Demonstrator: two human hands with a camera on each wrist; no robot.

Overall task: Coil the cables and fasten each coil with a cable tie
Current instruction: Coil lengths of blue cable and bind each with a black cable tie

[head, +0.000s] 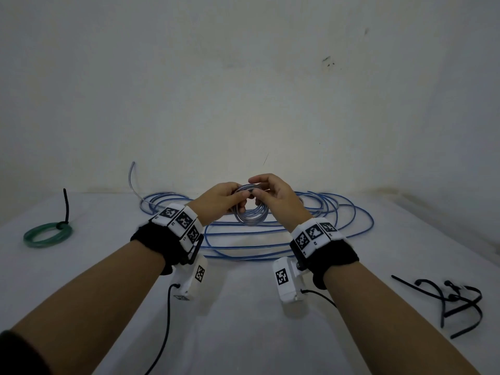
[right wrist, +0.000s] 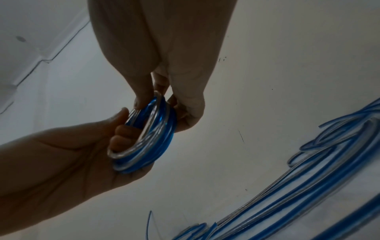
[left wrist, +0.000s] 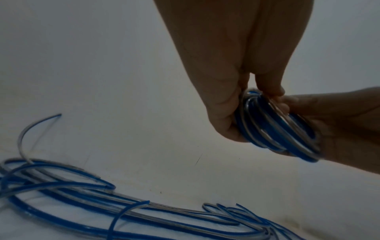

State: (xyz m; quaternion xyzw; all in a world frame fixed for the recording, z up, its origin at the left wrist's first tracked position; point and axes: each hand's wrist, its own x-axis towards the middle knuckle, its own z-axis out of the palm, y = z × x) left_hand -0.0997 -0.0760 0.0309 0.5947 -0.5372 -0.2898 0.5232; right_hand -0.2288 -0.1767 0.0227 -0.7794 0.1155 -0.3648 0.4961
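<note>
A small coil of blue-and-clear cable (head: pixel 250 212) (left wrist: pixel 277 129) (right wrist: pixel 148 138) is held up over the table between both hands. My left hand (head: pixel 230 198) grips its left side, fingers curled through the ring and thumb on top. My right hand (head: pixel 266 193) pinches the coil's upper right part. More blue cable (head: pixel 311 231) lies spread in loose loops on the white table behind and under the hands, also seen in the left wrist view (left wrist: pixel 82 203) and the right wrist view (right wrist: pixel 308 178).
A green coil (head: pixel 48 234) fastened with a black cable tie lies at the far left. Several loose black cable ties (head: pixel 449 301) lie at the right near the table's front. A white wall (head: pixel 243 90) rises right behind the table.
</note>
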